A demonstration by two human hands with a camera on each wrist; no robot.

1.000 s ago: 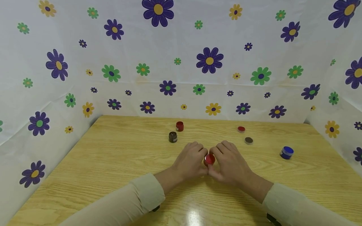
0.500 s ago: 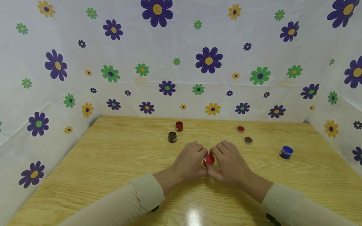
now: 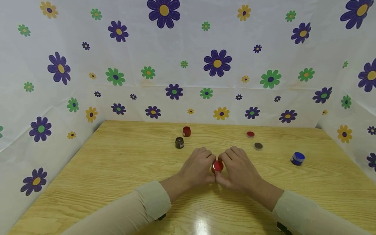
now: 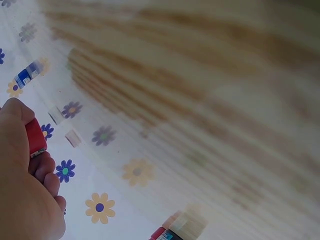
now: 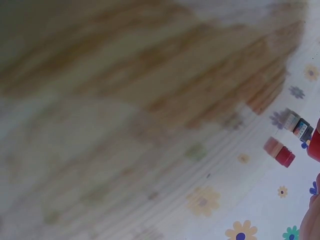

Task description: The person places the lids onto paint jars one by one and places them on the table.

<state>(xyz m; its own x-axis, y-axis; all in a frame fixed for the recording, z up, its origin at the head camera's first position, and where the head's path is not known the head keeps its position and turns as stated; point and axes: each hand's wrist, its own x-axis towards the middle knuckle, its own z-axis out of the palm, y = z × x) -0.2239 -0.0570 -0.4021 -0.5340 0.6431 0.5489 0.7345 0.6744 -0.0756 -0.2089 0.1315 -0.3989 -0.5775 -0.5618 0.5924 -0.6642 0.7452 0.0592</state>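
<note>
Between my two hands, near the middle of the table, is a small red paint jar (image 3: 217,166). My left hand (image 3: 197,168) grips it from the left, with the thumb near the front. From the right, my right hand (image 3: 239,168) pinches it with thumb and index finger at the top. Both hands' fingers hide much of the jar's side. In the left wrist view the red jar (image 4: 36,137) shows between the left thumb and fingers. Only an edge of the right hand (image 5: 311,215) and of the jar (image 5: 314,146) appears in the right wrist view.
An open red paint jar (image 3: 186,131) and a dark brown one (image 3: 179,142) stand behind the left hand. A red lid (image 3: 250,134) and a brown lid (image 3: 258,146) lie behind the right hand. Farther right stands a lidded blue jar (image 3: 298,158). Flowered cloth (image 3: 188,42) surrounds the table.
</note>
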